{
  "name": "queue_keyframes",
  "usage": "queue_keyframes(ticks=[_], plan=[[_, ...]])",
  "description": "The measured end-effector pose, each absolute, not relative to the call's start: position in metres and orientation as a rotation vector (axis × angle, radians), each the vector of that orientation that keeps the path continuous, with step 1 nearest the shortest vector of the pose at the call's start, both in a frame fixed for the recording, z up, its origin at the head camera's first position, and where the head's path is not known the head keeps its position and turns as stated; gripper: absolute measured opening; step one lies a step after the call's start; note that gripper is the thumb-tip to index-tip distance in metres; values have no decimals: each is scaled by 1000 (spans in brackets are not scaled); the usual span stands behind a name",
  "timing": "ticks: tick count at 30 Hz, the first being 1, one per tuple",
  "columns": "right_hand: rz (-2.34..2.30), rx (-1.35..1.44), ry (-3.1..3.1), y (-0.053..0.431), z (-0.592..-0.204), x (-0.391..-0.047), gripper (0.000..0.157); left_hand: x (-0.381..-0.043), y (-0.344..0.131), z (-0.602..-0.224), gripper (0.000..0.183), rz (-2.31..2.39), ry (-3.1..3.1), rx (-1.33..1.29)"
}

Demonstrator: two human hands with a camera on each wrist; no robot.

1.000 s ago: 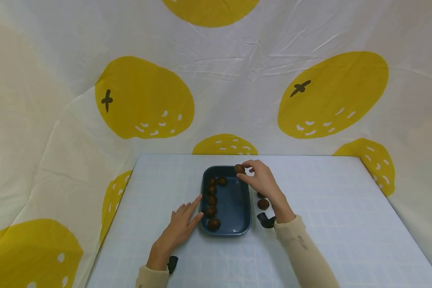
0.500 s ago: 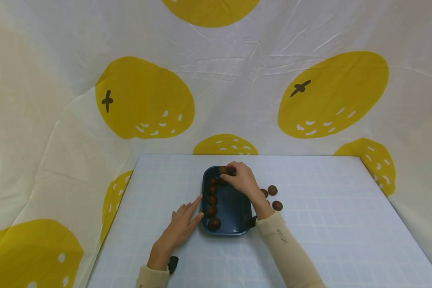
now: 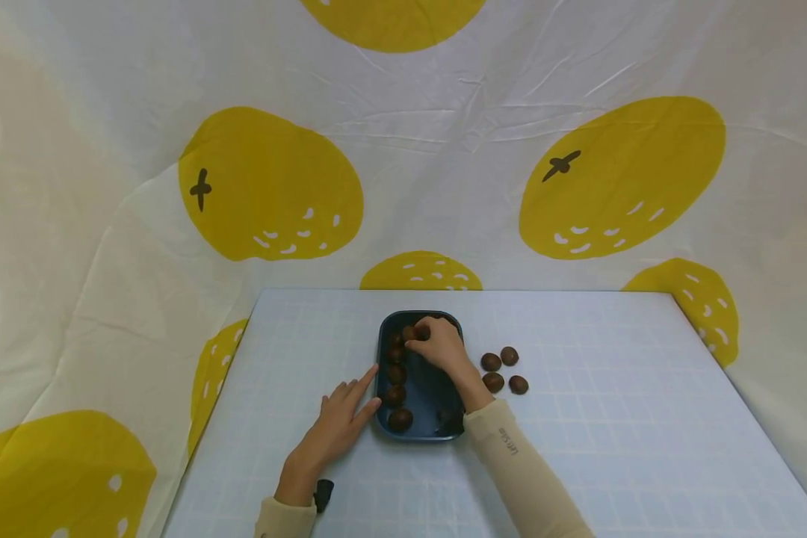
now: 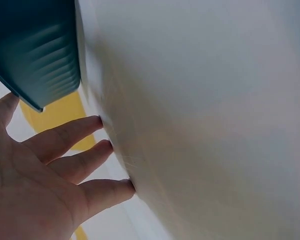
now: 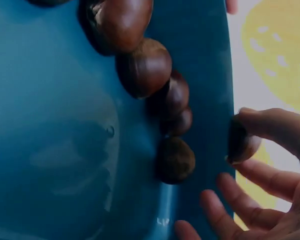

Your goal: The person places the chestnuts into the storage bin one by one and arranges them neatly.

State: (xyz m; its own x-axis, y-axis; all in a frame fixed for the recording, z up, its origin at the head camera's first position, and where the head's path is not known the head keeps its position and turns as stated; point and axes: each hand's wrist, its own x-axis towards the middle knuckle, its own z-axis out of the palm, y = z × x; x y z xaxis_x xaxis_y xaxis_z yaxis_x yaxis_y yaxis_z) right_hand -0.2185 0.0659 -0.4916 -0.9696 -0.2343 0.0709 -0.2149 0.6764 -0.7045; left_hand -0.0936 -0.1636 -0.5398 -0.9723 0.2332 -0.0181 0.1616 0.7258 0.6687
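My right hand (image 3: 441,347) is over the far part of a dark blue tray (image 3: 437,396). In the right wrist view its thumb and forefinger pinch a brown chestnut (image 5: 243,142). Several chestnuts line the tray's left side, including a near one (image 3: 400,419) and another (image 5: 175,160) in the right wrist view. At the tray's left, my left hand (image 3: 336,421) lies with fingers spread. The left wrist view shows that hand (image 4: 35,185) with one finger at the tray's rim and other fingertips reaching to the tabletop. The right hand partly hides the tray's far end.
Several loose chestnuts (image 3: 493,382) lie on the white table (image 3: 612,418) just right of the tray. A hanging cloth (image 3: 437,179) with yellow fruit shapes rises behind the table's far edge.
My right hand has carried the chestnut left from the tray's far right corner, then slightly lower toward the row. The left hand and tray have stayed in place.
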Motion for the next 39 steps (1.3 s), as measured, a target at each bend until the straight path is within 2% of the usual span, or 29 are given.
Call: queue_keyframes(ticks=[8, 20, 33, 39], plan=[[-1069, -367, 2864, 62, -502, -219, 32, -94, -165, -542, 60, 1083, 2824, 329], [-844, -342, 2889, 57, -508, -216, 21, -95, -165, -541, 61, 1084, 2801, 324], [-687, -210, 2862, 51, -509, -213, 25, -94, -165, -539, 61, 1075, 2812, 333], [-615, -224, 2901, 50, -510, -213, 32, -95, -165, -539, 61, 1067, 2817, 327]])
